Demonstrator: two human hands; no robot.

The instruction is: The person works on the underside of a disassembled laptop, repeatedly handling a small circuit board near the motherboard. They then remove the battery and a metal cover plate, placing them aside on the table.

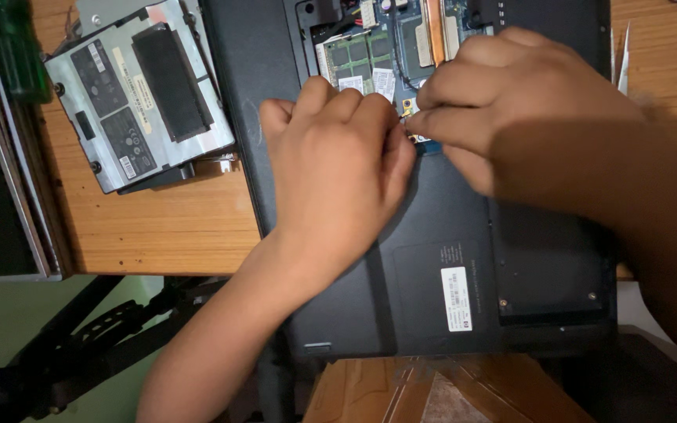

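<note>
Both our hands, left (pixel 338 168) and right (pixel 511 117), pinch together on a small card (pixel 413 125) in the opened laptop (pixel 432 258); a slip could, we judge, scrape the memory modules (pixel 358 59) just beyond our grip.

Hidden and cut-off parts of an opened laptop

We cannot see what the fingertips (pixel 421 124) pinch — both hands cover it. The laptop (pixel 432 258) and its circuit board (pixel 370 47) run off the top edge; label print is too small to read.
</note>
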